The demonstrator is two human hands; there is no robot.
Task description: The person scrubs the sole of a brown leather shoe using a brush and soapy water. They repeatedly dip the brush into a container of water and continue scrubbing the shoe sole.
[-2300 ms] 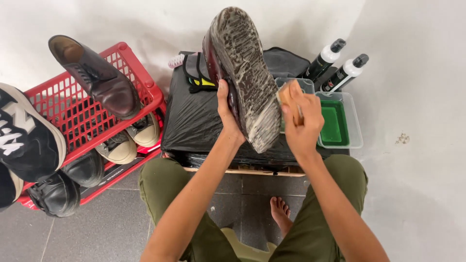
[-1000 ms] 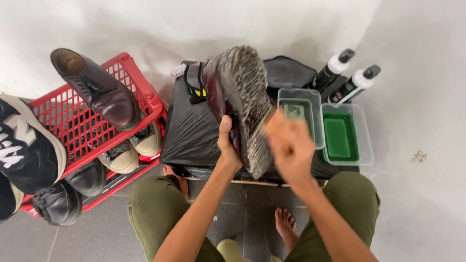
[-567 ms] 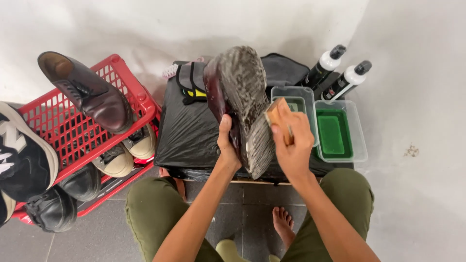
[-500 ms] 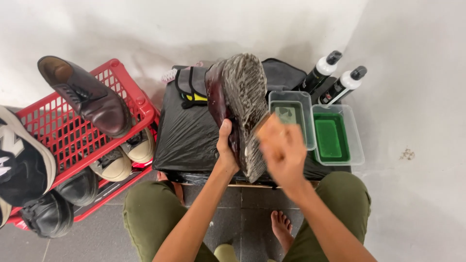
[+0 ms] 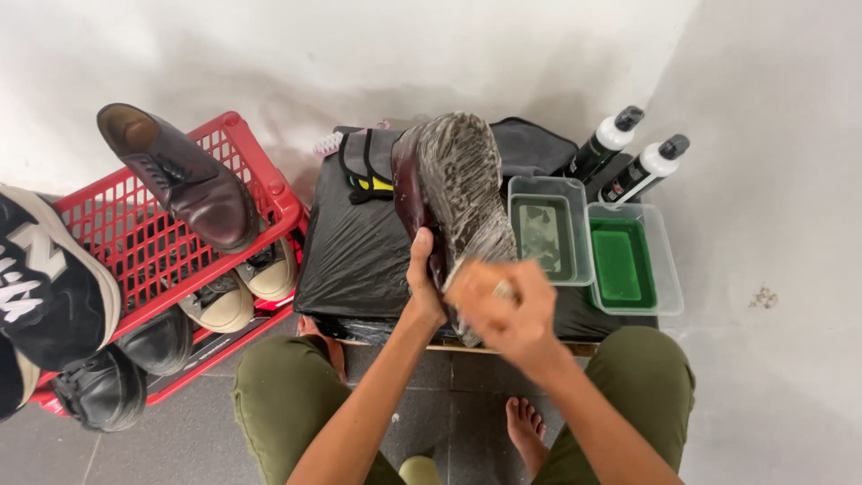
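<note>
A worktop wrapped in black plastic sheet stands against the pale wall, between the person's knees; to its left a red crate carries a dark brown leather shoe on its rim, with a black-and-white sneaker at the far left and beige and black shoes tucked below; on the worktop's right side sit two clear tubs, one holding murky water, the other holding green liquid, with two black spray bottles with white collars just behind them; a black-and-yellow cloth lies at the back; the dark red shoe is held upright over the worktop, sole toward the camera and coated in whitish foam; the left hand has its fingers clamped on the shoe's edge near the heel; the right hand, blurred, has its fingers closed on a tan wooden brush pressed against the lower sole.
</note>
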